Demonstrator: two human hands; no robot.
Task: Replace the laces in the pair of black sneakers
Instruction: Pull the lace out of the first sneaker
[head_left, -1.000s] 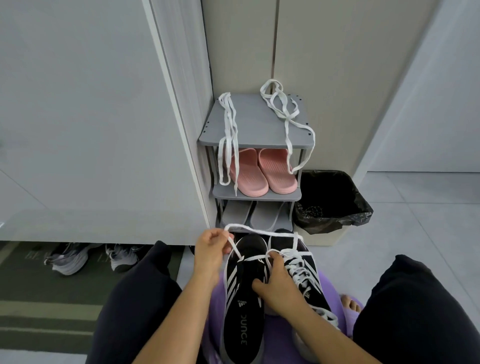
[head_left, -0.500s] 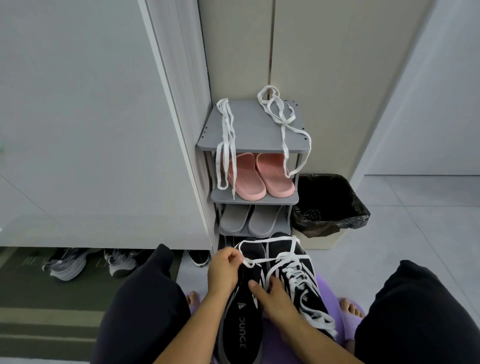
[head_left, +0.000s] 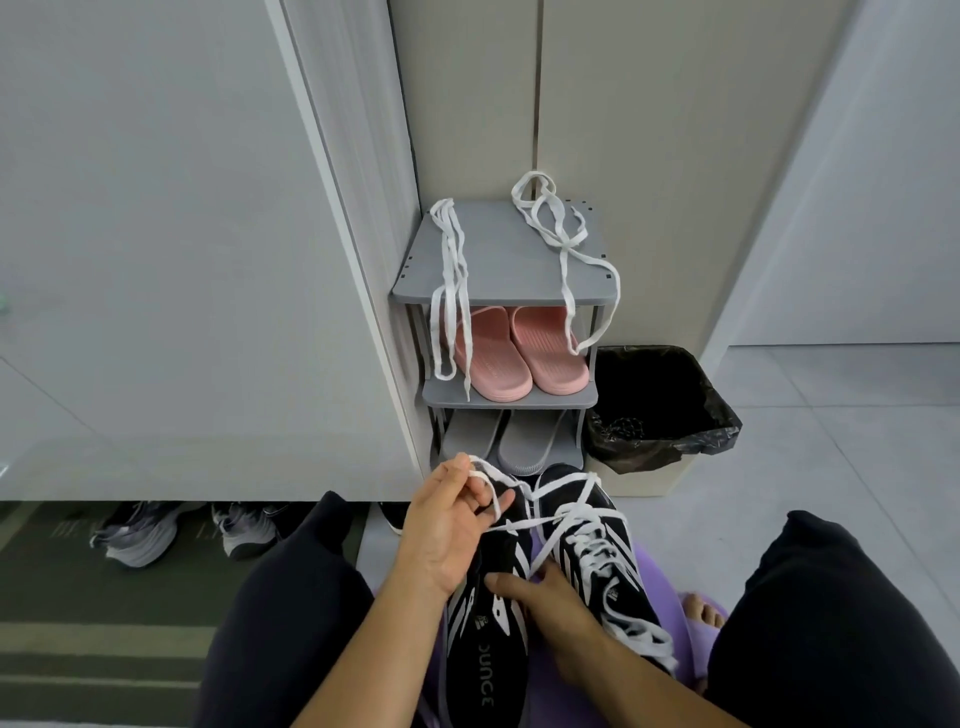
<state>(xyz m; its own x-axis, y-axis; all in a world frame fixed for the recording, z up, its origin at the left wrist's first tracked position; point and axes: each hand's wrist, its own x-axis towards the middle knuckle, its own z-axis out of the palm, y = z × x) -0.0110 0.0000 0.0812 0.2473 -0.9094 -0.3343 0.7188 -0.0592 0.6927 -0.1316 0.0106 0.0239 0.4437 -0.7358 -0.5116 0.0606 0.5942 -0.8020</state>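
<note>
In the lower left of the frame a pair of grey trainers sat under the white cabinet, no part of the job. Right of them, at lower centre, the left hand had thumb and fingers pinched together on a flat white lace, which ran taut from a black mesh sneaker with white side stripes at the bottom centre. The right hand steadied that shoe, thumb across its tongue and fingers curled at the eyelet edge; whether they also nipped the lace could not be told. Just to the right lay the second black sneaker, fully laced in white. Above, at mid-frame, two loose white laces hung off the top of the grey plastic shoe rack. The step in hand looked like stripping the old lace from the first shoe. The next move would call for drawing it clear of the last eyelets, then reaching up for a spare.
</note>
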